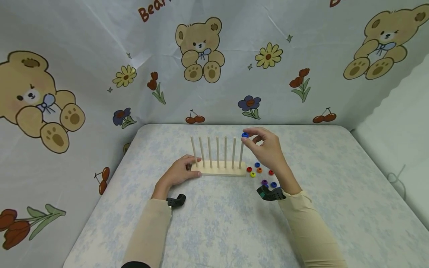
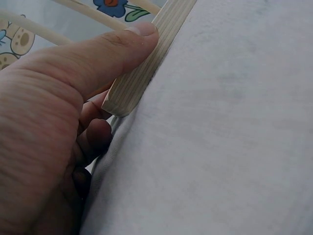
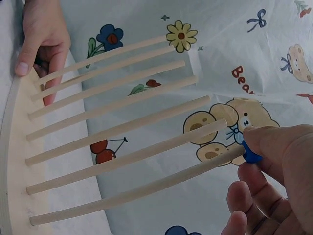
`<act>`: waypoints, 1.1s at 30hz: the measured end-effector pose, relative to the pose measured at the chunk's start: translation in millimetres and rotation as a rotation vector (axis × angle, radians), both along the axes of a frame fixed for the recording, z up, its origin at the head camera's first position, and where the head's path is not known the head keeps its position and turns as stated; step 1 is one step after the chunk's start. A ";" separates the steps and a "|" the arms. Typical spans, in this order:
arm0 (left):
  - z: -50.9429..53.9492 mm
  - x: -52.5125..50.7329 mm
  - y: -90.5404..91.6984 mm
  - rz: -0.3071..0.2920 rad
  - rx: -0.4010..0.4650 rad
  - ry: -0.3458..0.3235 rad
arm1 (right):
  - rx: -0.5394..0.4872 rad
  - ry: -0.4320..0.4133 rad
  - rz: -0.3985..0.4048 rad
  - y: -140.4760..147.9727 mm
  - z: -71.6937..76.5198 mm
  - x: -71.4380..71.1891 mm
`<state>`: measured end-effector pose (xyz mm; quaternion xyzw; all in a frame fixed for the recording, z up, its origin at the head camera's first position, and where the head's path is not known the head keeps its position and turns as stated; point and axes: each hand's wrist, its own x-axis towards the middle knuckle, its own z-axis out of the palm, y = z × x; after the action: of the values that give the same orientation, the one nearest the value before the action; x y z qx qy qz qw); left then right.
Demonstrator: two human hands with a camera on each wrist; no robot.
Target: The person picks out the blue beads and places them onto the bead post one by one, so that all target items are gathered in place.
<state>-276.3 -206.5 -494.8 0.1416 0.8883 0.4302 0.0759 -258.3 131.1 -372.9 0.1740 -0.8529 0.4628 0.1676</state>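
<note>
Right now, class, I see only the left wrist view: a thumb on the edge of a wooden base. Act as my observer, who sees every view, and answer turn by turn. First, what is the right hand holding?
Observer: The right hand pinches a blue bead at the tip of the end peg.

Operator: My view cuts the row off. How many pegs stand on the base in all?

Observer: Seven, in a single row.

Operator: And are there more beads that I cannot see?

Observer: Yes, loose beads in several colours lie on the table near the base's right end.
</note>
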 end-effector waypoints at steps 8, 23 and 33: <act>-6.0 1.4 0.6 -0.006 0.011 -0.021 | 0.008 -0.021 0.008 -0.5 -6.2 2.9; -4.9 3.0 0.5 0.013 -0.005 -0.031 | 0.017 -0.042 0.002 -2.5 -15.7 0.9; 0.3 0.3 0.8 0.012 0.005 0.002 | 0.014 -0.030 0.004 -3.5 -14.6 0.2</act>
<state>-276.0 -205.7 -494.5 0.1370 0.8881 0.4329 0.0720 -258.1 127.6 -387.4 0.1698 -0.8581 0.4598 0.1527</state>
